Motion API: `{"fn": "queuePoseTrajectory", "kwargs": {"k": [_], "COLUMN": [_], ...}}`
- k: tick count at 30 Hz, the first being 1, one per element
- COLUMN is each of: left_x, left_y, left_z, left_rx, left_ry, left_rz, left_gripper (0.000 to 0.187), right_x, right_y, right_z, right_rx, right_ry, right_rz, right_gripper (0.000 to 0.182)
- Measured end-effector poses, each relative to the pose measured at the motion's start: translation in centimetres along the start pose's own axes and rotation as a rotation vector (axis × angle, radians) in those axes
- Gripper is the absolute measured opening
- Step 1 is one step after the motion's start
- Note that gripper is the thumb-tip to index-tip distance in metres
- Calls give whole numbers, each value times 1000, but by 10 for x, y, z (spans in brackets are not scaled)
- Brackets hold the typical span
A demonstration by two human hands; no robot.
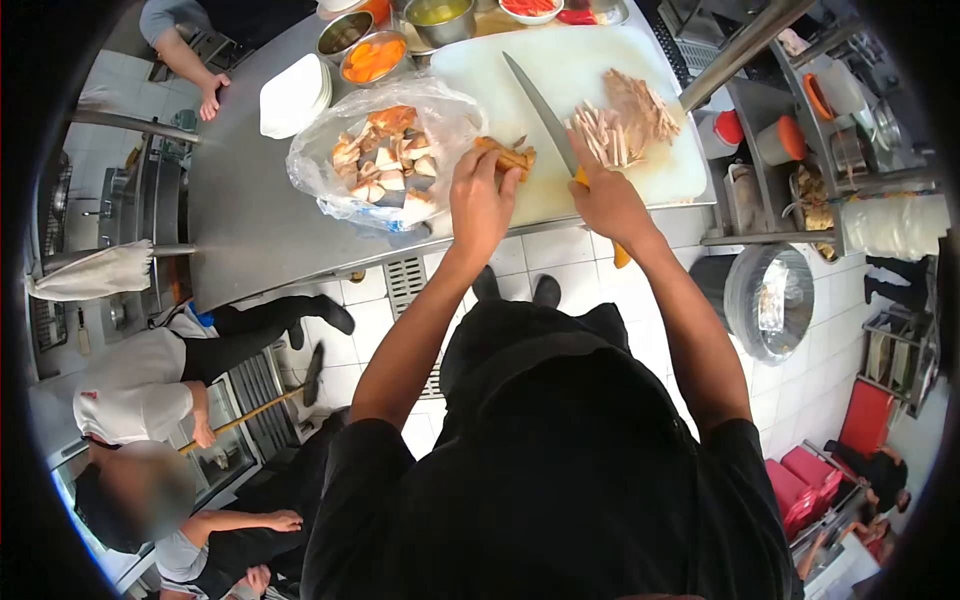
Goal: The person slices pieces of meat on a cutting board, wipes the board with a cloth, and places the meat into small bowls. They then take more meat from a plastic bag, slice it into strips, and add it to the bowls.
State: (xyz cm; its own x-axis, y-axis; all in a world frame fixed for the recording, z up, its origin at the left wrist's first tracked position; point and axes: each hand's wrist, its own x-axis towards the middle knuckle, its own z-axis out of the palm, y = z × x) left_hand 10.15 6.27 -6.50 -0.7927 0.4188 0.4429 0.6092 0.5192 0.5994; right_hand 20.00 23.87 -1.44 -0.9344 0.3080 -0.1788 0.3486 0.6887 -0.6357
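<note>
My left hand [482, 200] curls its fingers over a browned piece of cooked meat [512, 158] near the front edge of the white cutting board [480, 65]. In my right hand [608, 200] is a knife [541, 107] with a yellow handle, its long blade pointing away over the board, apart from the piece. Right of the blade lie pale meat strips [603, 138], with a heap of browner shreds [640, 105] beyond them. Left of my left hand, an open clear plastic bag [315, 165] holds several chunks of cooked meat [385, 160] with browned edges.
White dishes [297, 100] are stacked beside a metal bowl of orange slices [374, 58]. More bowls line the table's [235, 200] far side. A lined bin [775, 305] stands at right on the floor. A person's hand [211, 96] is at the far left corner; another person [140, 385] holds a stick.
</note>
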Motion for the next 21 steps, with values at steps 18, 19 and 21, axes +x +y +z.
{"fn": "queuePoseTrajectory", "kwargs": {"k": [18,19,21], "left_x": [12,12,14], "left_y": [-9,-9,-9], "left_z": [23,23,23], "left_rx": [-259,-258,-248], "left_ry": [-61,-61,-67], "left_rz": [85,89,83], "left_gripper": [25,25,26], "right_x": [-8,-8,-4], "right_y": [-35,-40,-42], "right_z": [-25,-28,-18], "right_rx": [-178,-192,-219], "right_ry": [-84,-108,-104], "right_rz": [-56,-30,1], "right_gripper": [74,75,76]}}
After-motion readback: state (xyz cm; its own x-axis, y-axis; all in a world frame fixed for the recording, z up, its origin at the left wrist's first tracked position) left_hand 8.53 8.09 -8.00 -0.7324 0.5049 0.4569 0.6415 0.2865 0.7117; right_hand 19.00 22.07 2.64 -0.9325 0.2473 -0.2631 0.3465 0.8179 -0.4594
